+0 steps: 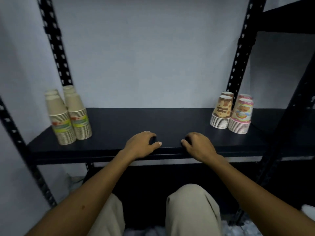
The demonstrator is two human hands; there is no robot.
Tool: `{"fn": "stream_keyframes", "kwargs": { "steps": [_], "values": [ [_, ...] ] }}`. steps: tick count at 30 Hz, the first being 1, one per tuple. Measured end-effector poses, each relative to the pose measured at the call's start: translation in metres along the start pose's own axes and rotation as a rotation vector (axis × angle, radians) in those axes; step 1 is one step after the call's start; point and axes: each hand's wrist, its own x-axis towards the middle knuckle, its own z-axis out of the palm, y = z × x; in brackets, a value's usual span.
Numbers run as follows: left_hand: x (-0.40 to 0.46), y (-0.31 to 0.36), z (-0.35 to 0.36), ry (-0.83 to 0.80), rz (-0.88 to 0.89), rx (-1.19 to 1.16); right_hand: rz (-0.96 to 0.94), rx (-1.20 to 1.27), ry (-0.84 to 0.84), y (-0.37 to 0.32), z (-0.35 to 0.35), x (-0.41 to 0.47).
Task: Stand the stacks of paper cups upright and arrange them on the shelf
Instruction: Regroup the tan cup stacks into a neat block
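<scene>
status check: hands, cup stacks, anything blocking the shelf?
Left hand and right hand empty, resting on shelf front edge. Green-band stacks upright at left; brown stacks and pink stacks upright at right. Nothing between them.

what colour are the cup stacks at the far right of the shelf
Pink, with a rainbow cartoon print and white rims: the pink cup stacks, seen in the head view.
</scene>
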Motion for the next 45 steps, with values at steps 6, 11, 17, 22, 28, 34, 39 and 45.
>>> {"fn": "stream_keyframes", "kwargs": {
  "steps": [6, 11, 17, 22, 28, 34, 39, 45],
  "values": [
    [-0.060, -0.052, -0.023, 0.167, -0.221, -0.003, -0.224, 0.111, -0.078, -0.087, 0.029, 0.020],
    [-0.105, -0.099, -0.041, 0.316, -0.383, 0.023, -0.376, 0.197, -0.156, -0.155, 0.045, 0.030],
    [-0.138, -0.152, -0.052, 0.521, -0.537, 0.011, -0.433, 0.372, -0.247, -0.224, 0.059, 0.043],
    [-0.138, -0.177, -0.064, 0.730, -0.601, -0.167, -0.332, 0.639, -0.281, -0.264, 0.073, 0.067],
    [-0.119, -0.199, -0.068, 0.769, -0.652, -0.391, -0.267, 1.065, -0.380, -0.295, 0.086, 0.094],
    [-0.107, -0.205, -0.070, 0.778, -0.585, -0.445, -0.278, 1.154, -0.389, -0.302, 0.097, 0.105],
    [-0.103, -0.204, -0.070, 0.799, -0.506, -0.497, -0.280, 1.162, -0.366, -0.301, 0.103, 0.108],
    [-0.097, -0.205, -0.068, 0.835, -0.507, -0.543, -0.287, 1.159, -0.356, -0.298, 0.104, 0.107]
  ]
}}
